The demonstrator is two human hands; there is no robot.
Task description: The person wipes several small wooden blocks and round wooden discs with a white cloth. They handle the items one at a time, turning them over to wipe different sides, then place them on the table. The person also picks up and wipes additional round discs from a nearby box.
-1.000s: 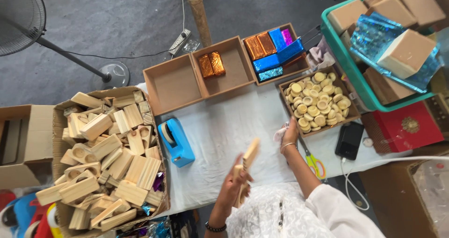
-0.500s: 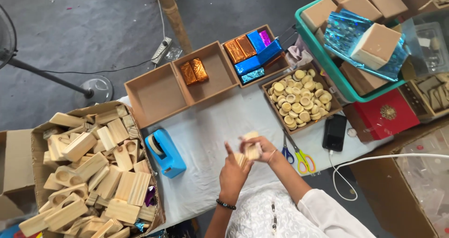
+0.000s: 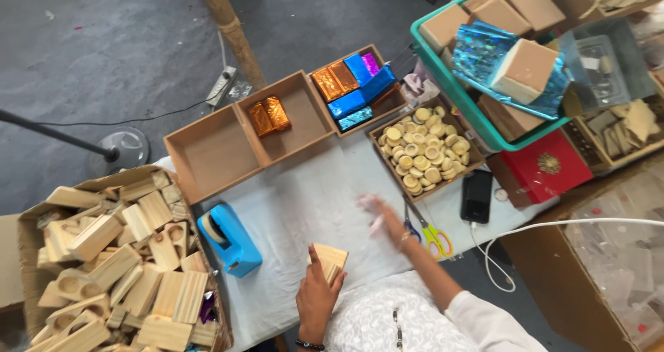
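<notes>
Looking down from the head view: left hand (image 3: 317, 302) clenches a wooden block (image 3: 330, 261) upright on the white-covered bench (image 3: 304, 193), near the body, steadied for handling. Right hand (image 3: 379, 214) is blurred, fingers spread, holding nothing, beside the scissors (image 3: 430, 233) and near the tray of discs (image 3: 423, 151). Tape dispenser (image 3: 230, 238) sits left, within reach; block stock fills the carton (image 3: 111, 269).
</notes>
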